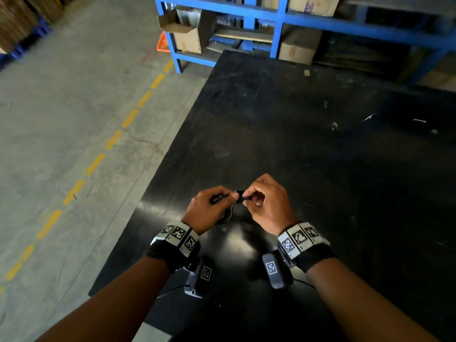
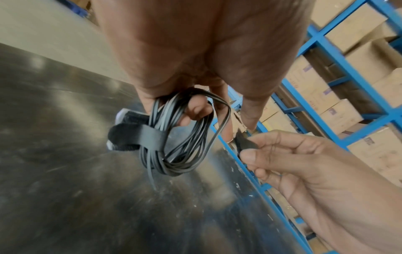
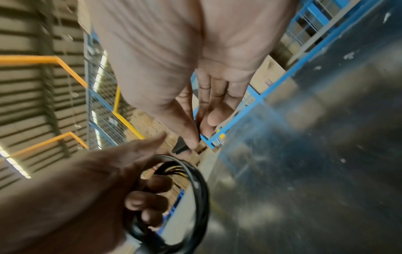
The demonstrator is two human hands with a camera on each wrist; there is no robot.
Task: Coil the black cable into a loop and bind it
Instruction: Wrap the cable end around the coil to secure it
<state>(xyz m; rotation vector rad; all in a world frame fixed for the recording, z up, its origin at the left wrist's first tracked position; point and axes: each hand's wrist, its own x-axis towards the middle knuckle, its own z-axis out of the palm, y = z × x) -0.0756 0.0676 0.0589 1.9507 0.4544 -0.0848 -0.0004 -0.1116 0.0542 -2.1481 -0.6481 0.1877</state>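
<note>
The black cable (image 2: 185, 137) is wound into a small coil of several turns and hangs from my left hand (image 1: 222, 198), whose fingers curl through it. A black fabric strap (image 2: 135, 135) wraps one side of the coil. My right hand (image 1: 249, 197) pinches a flat black end piece (image 2: 245, 142) between thumb and forefinger, right beside the left fingertips. I cannot tell whether that piece is the strap's tail or a plug. In the right wrist view the coil (image 3: 195, 189) is blurred under the left hand (image 3: 87, 197). Both hands hover just above the black table (image 1: 320, 169).
The table's left edge (image 1: 158, 169) drops to a concrete floor with a dashed yellow line (image 1: 111, 141). Blue shelving (image 1: 278, 28) with cardboard boxes (image 1: 190, 33) stands behind the table's far edge. Small pale scraps (image 1: 334, 125) dot the tabletop at the right.
</note>
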